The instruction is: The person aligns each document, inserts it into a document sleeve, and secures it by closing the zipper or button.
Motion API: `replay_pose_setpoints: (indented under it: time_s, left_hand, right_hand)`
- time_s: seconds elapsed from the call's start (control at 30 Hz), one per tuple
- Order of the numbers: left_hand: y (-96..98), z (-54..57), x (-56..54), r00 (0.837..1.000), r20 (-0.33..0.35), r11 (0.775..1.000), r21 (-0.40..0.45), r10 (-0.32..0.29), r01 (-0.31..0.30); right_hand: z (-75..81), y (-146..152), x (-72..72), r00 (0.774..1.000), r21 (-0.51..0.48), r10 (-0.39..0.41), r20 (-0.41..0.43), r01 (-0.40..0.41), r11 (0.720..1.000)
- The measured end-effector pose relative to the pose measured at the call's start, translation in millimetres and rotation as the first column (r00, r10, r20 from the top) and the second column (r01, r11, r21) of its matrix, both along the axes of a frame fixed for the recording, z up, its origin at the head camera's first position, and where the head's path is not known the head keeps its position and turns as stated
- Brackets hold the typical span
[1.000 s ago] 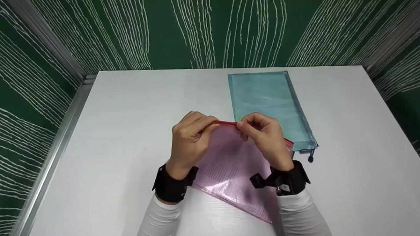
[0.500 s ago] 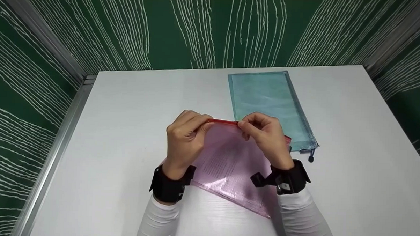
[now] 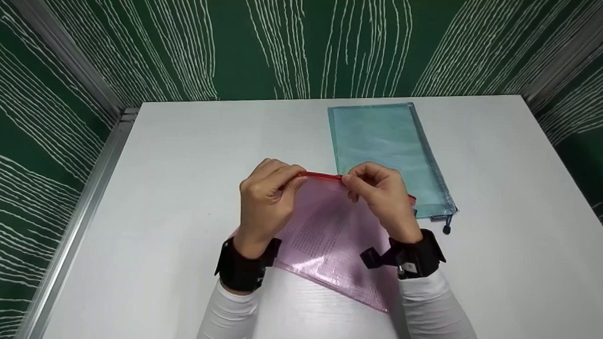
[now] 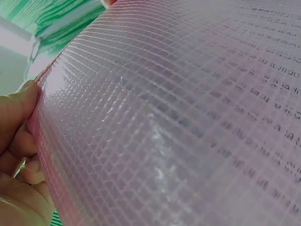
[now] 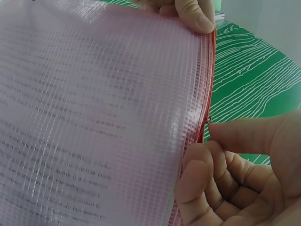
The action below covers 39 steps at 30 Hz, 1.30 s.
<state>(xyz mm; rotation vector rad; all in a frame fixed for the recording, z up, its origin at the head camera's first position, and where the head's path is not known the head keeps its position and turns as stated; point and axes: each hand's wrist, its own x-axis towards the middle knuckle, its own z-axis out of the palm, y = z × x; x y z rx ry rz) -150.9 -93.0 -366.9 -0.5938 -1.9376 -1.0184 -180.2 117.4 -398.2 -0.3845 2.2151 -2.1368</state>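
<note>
A pink translucent mesh zipper pouch [image 3: 329,240] is lifted at its far edge, and a printed paper shows through it. Along that edge runs a red zipper [image 3: 321,175]. My left hand [image 3: 267,203] pinches the zipper edge between thumb and fingers, left of the slider. With thumb and forefinger, my right hand [image 3: 383,197] pinches the small zipper slider [image 5: 208,121], best seen in the right wrist view. The left wrist view shows mostly the mesh face of the pouch, with the left thumb [image 4: 21,101] at its edge. The right hand covers part of the zipper's right stretch.
A blue-green mesh zipper pouch [image 3: 378,137] lies flat behind the right hand, its dark pull cord [image 3: 447,225] hanging toward the near right. Both rest on a white table [image 3: 180,185]. Green walls with white lines [image 3: 261,37] and metal rails [image 3: 79,207] border it.
Between one second and half a second ago the left hand slid slightly left along the zipper, showing more red edge between the hands. The pouch's lower corner rose a little. Almost nothing moved since.
</note>
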Motion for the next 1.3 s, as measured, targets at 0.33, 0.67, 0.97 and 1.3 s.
replay_pose_setpoints:
  time_s: [0.33, 0.67, 0.97, 1.3]
  left_hand:
    - [-2.7, 1.5, 0.4, 1.0, -0.013, 1.0, 0.022, 0.012, -0.012]
    - [-2.5, 1.7, 0.6, 1.0, -0.014, 1.0, 0.02, 0.016, -0.016]
    - [-4.4, 1.5, 1.0, 0.999, -0.019, 0.999, 0.033, 0.038, -0.038]
    - [-4.9, 0.2, -0.1, 0.999, -0.018, 0.998, 0.033, 0.045, -0.045]
  right_hand:
    - [-1.6, 1.2, -3.1, 0.998, 0.027, -0.049, 0.042, 0.048, 0.998]
    - [-2.4, 4.3, -4.8, 0.999, 0.068, -0.019, 0.027, 0.017, 0.998]
    - [-3.1, 6.1, -6.5, 0.996, 0.082, -0.07, 0.054, 0.065, 0.994]
    - [-3.0, 6.5, -6.3, 0.993, 0.082, -0.097, 0.064, 0.091, 0.992]
